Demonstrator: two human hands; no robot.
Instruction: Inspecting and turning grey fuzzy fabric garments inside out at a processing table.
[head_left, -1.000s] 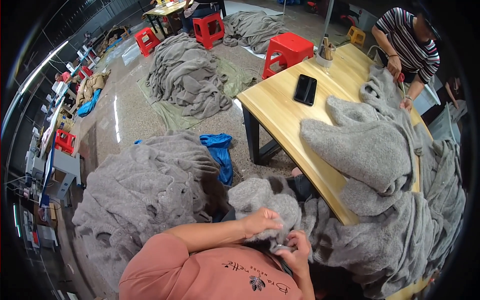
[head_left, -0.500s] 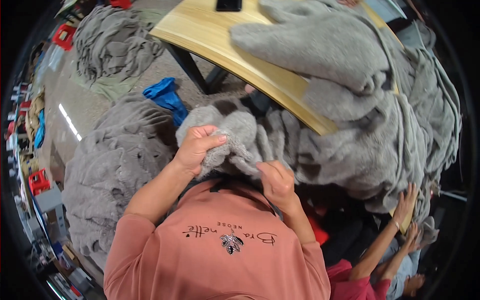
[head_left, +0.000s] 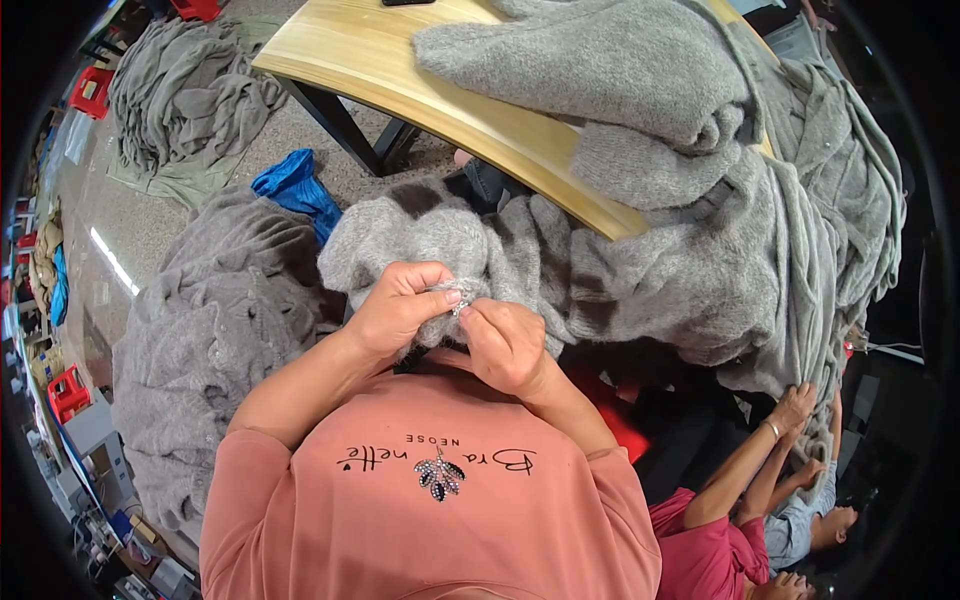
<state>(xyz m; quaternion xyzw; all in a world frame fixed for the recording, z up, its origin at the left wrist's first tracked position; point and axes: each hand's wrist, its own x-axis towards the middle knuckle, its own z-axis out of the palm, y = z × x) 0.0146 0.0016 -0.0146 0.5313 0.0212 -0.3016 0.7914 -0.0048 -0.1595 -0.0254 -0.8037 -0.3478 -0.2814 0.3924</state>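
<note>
Knitwear (head_left: 420,240) in front of the pink T-shirt (head_left: 330,500): pinching a bit of its grey, fluffy cloth with the left hand (head_left: 385,310) and right hand (head_left: 505,345), thumbs closed against fingers, fingertips almost meeting. Having a heap of grey knits (head_left: 210,350) close on the left. Facing a wooden worktop (head_left: 370,55) bearing a grey garment (head_left: 610,70). Looking past a blue cloth (head_left: 300,190) toward another grey heap (head_left: 185,95) and, beyond, a red stool (head_left: 90,92).
</note>
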